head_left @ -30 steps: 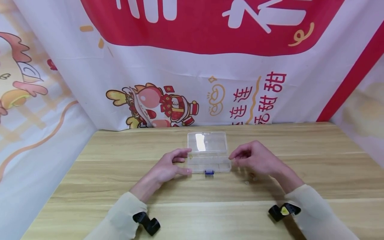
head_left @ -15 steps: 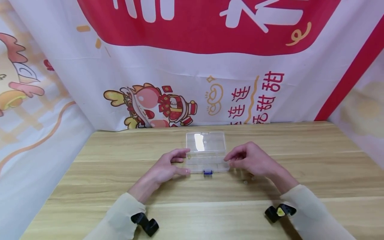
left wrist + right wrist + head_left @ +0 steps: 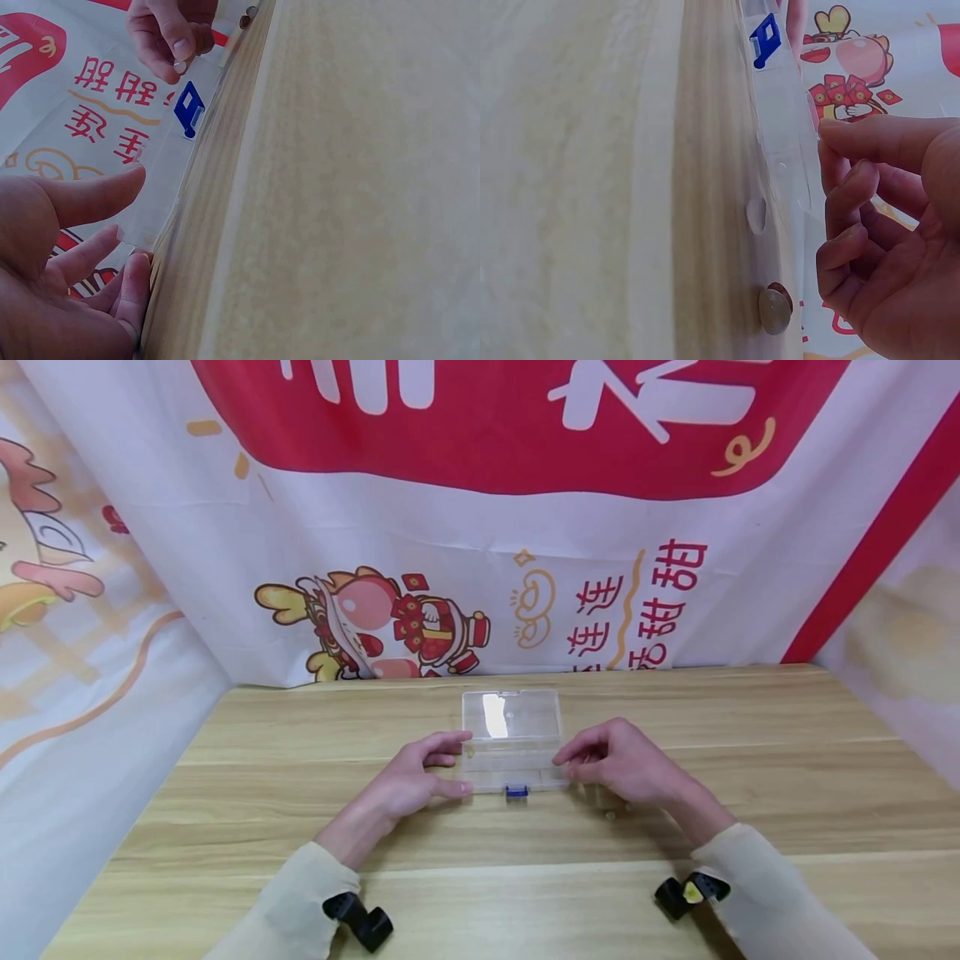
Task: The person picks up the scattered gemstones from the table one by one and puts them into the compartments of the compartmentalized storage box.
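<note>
The right hand pinches a small round piece, perhaps glass, at the right end of the open clear compartment box on the tabletop. The left hand, fingers loosely extended, touches its left end; steady bracing there should help.

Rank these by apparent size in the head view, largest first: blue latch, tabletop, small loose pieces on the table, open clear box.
1. Tabletop
2. Open clear box
3. Blue latch
4. Small loose pieces, each taken singly; they look too tiny to rank against one another.
</note>
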Available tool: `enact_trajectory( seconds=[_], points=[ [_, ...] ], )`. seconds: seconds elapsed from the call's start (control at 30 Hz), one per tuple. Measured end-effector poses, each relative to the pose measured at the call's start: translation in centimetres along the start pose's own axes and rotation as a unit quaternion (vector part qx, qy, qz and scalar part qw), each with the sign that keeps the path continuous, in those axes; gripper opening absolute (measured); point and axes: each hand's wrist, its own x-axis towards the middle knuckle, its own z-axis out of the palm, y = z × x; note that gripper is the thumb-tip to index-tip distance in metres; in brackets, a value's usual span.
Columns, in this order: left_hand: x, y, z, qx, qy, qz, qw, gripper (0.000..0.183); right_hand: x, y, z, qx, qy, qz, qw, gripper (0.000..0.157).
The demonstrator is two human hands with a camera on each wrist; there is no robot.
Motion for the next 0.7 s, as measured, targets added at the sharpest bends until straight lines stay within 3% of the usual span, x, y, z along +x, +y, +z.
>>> enact_trajectory(
  seconds=[0.7],
  points=[
    [-0.05,-0.1,-0.04,0.002,0.002,0.007,1.0,0.07,0.17,-0.15,0.49,-0.005,-0.002,0.002,1.0,0.012]
  ],
)
